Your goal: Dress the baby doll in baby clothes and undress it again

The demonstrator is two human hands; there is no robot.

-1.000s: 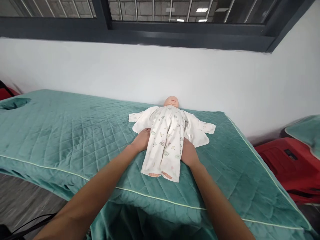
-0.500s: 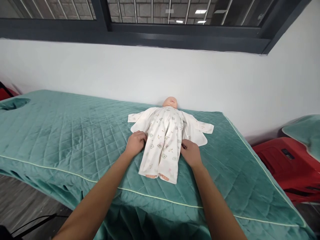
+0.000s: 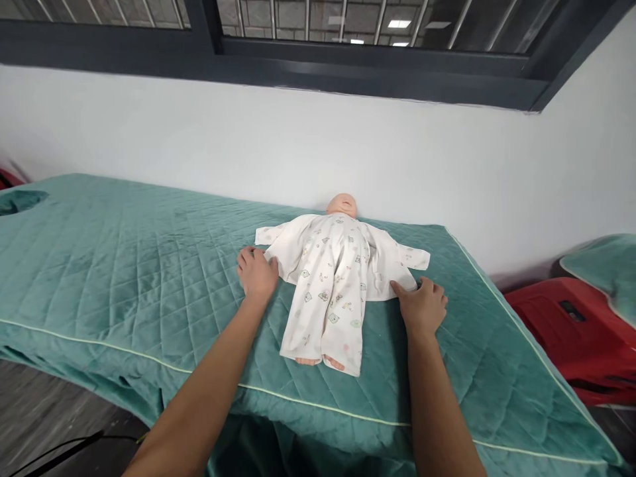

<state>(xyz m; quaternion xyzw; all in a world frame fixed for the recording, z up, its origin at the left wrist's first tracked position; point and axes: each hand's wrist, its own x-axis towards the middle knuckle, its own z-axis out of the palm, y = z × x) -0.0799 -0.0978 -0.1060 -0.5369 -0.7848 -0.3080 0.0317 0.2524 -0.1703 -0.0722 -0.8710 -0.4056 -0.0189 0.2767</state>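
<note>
Both hands parted at the edges of a white jacket

At centre left of my view, I have the left hand (image 3: 257,275) with thumb and fingers apart, the thumb just at the jacket's (image 3: 387,268) flap. Right of centre, my right hand (image 3: 421,310) is also spread, thumb resting on the opposite flap, fingers partly curled beyond its corner. Between them, mid-frame, the jacket lies with its sleeves stretched out sideways. Over its middle I see printed trousers (image 3: 330,291), and the feet of the doll (image 3: 342,205) peek from their cuffs; its head is above, near the white wall (image 3: 447,152). Everything lies on a green quilted cover (image 3: 163,278). Farther out, I get a dark window frame (image 3: 368,71) across the top and a red object (image 3: 566,318) at right, under green cloth (image 3: 609,268).
</note>
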